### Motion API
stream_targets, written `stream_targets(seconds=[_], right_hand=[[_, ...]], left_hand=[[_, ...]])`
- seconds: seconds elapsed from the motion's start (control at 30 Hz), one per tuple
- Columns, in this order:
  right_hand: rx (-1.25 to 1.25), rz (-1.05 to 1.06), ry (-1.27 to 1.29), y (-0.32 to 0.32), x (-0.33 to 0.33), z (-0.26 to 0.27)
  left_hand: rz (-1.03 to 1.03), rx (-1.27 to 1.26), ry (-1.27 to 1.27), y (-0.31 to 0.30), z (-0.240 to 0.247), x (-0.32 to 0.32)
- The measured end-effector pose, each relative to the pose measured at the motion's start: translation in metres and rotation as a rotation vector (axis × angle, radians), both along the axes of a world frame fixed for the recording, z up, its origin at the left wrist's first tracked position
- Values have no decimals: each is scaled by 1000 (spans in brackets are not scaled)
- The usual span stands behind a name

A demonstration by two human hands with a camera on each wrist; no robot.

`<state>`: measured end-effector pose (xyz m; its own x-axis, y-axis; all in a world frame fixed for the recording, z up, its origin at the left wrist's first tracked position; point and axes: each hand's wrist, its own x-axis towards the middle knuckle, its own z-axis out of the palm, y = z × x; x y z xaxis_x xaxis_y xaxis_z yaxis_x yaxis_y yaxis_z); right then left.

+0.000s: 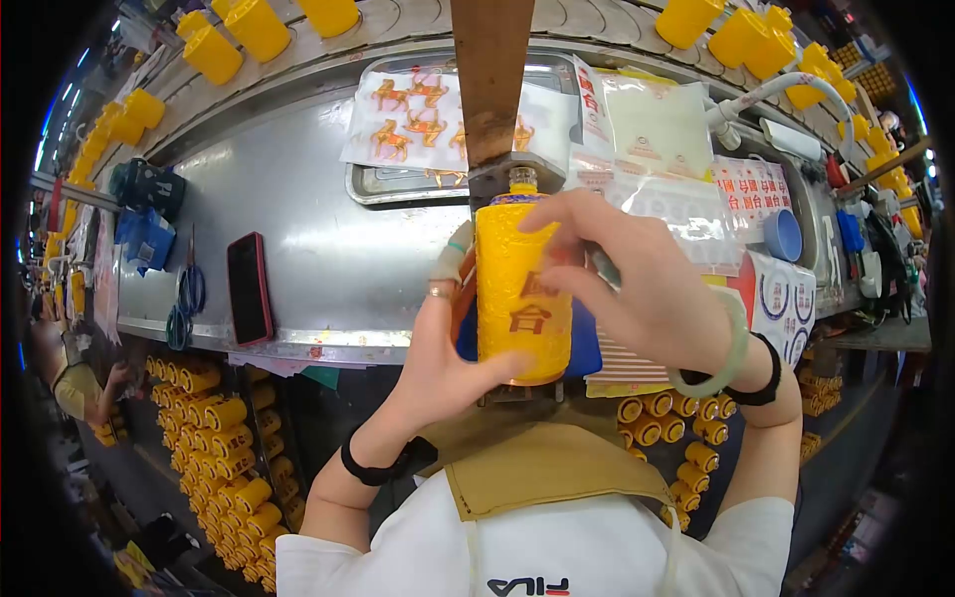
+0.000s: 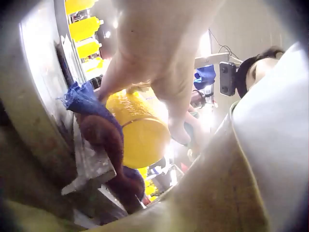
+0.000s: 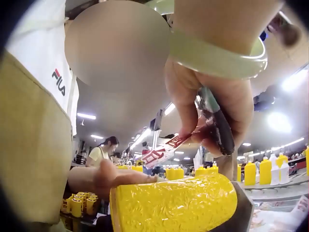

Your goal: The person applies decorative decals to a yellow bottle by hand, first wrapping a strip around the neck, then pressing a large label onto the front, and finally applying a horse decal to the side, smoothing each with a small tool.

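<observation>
My left hand [image 1: 438, 358] grips a glossy yellow bottle [image 1: 502, 259], thumb low on its front and fingers round its side. The bottle has a clear glass neck and an embossed surface, with dark red characters showing on the front. Above it, my right hand [image 1: 647, 274] pinches a sticker strip with red characters [image 3: 161, 152] between thumb and fingers. A dark, smooth tool with a greenish end [image 3: 219, 128] is tucked in the same palm; its exact kind I cannot tell. In the left wrist view, the bottle's round base [image 2: 147, 142] faces the camera.
A metal tray [image 1: 398, 194] holds sheets of orange-gold horse decals [image 1: 393, 139]. Character sheets [image 1: 756, 194] and a blue cup [image 1: 783, 234] lie right. A phone [image 1: 249, 289] and scissors [image 1: 186, 298] are left. A brown upright post [image 1: 492, 80] stands ahead, before a conveyor with yellow bottles [image 1: 257, 30].
</observation>
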<state>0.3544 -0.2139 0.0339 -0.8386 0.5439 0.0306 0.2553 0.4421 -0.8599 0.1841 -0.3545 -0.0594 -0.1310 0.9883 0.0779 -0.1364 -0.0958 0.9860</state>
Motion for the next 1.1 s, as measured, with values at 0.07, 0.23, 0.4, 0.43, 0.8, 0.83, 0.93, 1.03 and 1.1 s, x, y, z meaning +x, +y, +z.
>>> stream_targets(seconds=[0.07,0.23,0.4,0.43,0.8,0.83,0.93,1.03,1.1], right_hand=[[181,-57,17,4,-8,-17],[261,-313,173,18,-16,-31],[-179,-427,163,16,-9,-60],[-381,-444,170,11,-10,-59],[-414,-463,258,8,-18,-75],[-529,-498,289,7,-14,-77],[-710,-561,306,-3,-3,-82],[-786,-580,320,-15,0,-82],[-761,-577,323,-20,-2,-82]], left_hand=[[99,-70,-64,10,13,8],[-3,-232,-201,18,12,6],[41,-256,-264,20,10,6],[37,-270,-245,19,10,9],[103,-232,-187,19,12,12],[111,-235,-261,21,12,8],[141,-262,-415,27,10,1],[144,-284,-478,31,12,-1],[125,-290,-464,32,13,0]])
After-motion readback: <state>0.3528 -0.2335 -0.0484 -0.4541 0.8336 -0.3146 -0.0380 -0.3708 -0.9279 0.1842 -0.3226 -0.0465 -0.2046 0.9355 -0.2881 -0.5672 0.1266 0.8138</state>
